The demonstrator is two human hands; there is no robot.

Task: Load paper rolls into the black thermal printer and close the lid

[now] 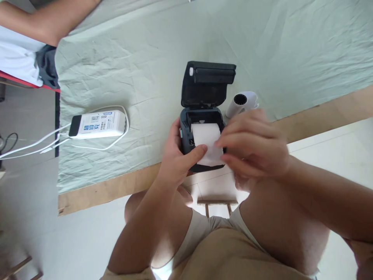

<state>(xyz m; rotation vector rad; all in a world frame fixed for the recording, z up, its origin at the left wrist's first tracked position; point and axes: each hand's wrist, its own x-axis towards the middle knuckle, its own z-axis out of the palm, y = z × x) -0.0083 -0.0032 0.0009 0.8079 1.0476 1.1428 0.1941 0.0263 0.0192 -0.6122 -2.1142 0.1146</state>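
Note:
A small dark label printer (186,134) sits at the near edge of the table with its lid (207,83) swung up and open. A white paper roll (206,134) lies in its bay, with a strip of paper pulled toward me. My left hand (177,157) grips the printer's left side, thumb pressing on the paper. My right hand (252,146), slightly blurred, has its fingers pinched on the right edge of the paper strip.
A pale green cloth (145,58) covers the wooden table (110,188). A white power bank (97,124) with white cables lies to the left. A white cylindrical object (240,103) rests right of the printer. Another person's arm (37,21) reaches in at top left.

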